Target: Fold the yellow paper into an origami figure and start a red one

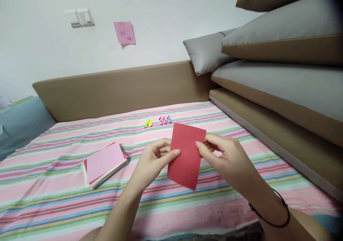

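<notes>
A red rectangular sheet of paper (187, 155) is held up above the striped bedsheet (66, 198). My left hand (154, 159) pinches its left edge with thumb on the front. Its right edge is pinched by my right hand (223, 156), which has a black band on the wrist. A stack of coloured paper (104, 164) with a pink sheet on top lies to the left of my hands. Several small folded paper pieces (158, 121), yellow-green and pink-purple, sit in a row farther back.
A brown padded headboard (120, 87) runs along the white wall. Grey and brown cushions (281, 55) are stacked at the right. A pink note (124, 32) and a switch (81, 18) are on the wall. A blue pillow (21, 123) lies at the left.
</notes>
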`<action>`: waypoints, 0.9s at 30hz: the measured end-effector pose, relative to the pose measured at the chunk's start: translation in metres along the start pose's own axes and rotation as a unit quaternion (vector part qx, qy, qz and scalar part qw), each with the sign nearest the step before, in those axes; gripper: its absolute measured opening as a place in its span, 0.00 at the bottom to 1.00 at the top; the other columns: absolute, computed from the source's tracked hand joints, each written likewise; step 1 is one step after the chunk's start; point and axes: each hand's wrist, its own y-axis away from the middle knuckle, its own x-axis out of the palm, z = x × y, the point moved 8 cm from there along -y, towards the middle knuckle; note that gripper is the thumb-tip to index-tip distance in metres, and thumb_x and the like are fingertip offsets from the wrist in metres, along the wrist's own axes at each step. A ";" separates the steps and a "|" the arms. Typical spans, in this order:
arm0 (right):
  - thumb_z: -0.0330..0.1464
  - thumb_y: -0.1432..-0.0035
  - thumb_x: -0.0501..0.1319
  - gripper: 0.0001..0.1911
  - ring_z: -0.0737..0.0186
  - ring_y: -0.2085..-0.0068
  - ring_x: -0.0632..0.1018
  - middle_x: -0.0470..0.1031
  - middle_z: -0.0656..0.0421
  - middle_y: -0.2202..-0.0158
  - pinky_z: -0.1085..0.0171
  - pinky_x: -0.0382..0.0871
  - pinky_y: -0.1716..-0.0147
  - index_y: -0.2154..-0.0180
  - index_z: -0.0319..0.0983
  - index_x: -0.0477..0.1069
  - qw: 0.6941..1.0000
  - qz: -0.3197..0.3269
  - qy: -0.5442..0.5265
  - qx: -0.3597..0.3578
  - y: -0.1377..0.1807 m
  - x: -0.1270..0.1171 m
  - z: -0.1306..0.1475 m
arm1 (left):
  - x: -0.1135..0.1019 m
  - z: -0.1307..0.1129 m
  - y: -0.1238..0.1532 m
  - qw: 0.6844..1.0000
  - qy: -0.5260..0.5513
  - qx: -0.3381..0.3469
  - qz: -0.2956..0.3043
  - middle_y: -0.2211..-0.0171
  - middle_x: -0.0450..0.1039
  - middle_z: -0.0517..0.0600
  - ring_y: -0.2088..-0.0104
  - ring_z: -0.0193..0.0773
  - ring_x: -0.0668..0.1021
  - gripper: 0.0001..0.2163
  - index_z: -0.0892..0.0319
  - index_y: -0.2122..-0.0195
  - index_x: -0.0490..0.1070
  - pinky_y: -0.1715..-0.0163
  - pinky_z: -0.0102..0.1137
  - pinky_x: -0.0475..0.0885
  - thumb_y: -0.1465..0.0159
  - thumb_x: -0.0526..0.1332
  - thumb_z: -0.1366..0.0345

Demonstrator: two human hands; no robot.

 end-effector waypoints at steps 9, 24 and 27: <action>0.34 0.39 0.56 0.11 0.67 0.74 0.72 0.72 0.63 0.76 0.69 0.66 0.76 0.73 0.40 0.69 0.998 0.040 -0.052 0.013 0.008 0.005 0.010 | 0.000 0.007 0.000 0.998 0.058 -0.011 -0.021 0.73 0.75 0.49 0.73 0.32 0.75 0.09 0.62 0.66 0.74 0.71 0.26 0.70 0.41 0.64 0.60; 0.37 0.38 0.56 0.11 0.66 0.72 0.76 0.75 0.60 0.74 0.67 0.74 0.71 0.62 0.38 0.75 0.951 0.107 -0.266 0.117 0.005 0.017 -0.015 | -0.001 0.006 0.001 0.994 0.104 -0.022 -0.028 0.75 0.72 0.46 0.75 0.27 0.72 0.11 0.62 0.72 0.73 0.74 0.22 0.68 0.38 0.62 0.60; 0.37 0.39 0.57 0.11 0.66 0.72 0.76 0.75 0.60 0.73 0.67 0.74 0.71 0.63 0.38 0.74 0.952 0.099 -0.264 0.122 0.005 0.016 -0.016 | -0.005 0.004 0.002 0.995 0.079 -0.005 -0.052 0.73 0.75 0.47 0.73 0.30 0.74 0.09 0.61 0.68 0.75 0.72 0.24 0.70 0.39 0.63 0.60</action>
